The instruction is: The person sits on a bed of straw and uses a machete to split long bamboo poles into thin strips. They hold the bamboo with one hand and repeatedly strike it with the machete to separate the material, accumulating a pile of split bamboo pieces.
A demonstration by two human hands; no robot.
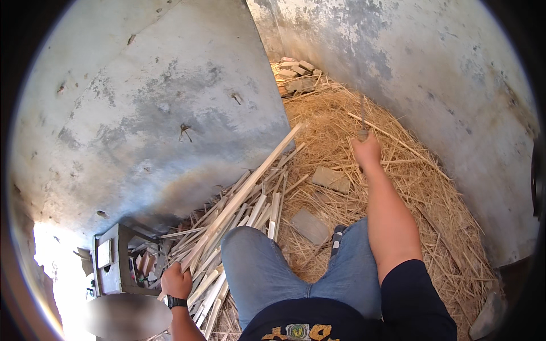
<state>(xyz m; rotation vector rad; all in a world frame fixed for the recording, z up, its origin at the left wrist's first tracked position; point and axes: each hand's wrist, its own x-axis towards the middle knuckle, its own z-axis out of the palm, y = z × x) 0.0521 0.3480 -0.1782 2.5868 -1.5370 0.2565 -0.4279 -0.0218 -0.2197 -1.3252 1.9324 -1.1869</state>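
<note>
My left hand (177,281), with a dark watch (177,302) on its wrist, is closed around the near end of a long pale bamboo strip (245,189). The strip slants up and away to the right, over a heap of similar split strips (210,295). Out ahead on the right, my right hand (367,151) is wrapped round the handle of a knife (362,111). Its narrow grey blade points away from me, seen nearly edge-on and slightly blurred. Blade and strip are apart.
Bamboo shavings (398,187) cover the floor, with a brick (331,179) and a flat slab (310,226) among them. Stained walls (170,96) rise left and right. More bricks (296,69) lie at the back. A small wooden cabinet (116,258) stands at lower left.
</note>
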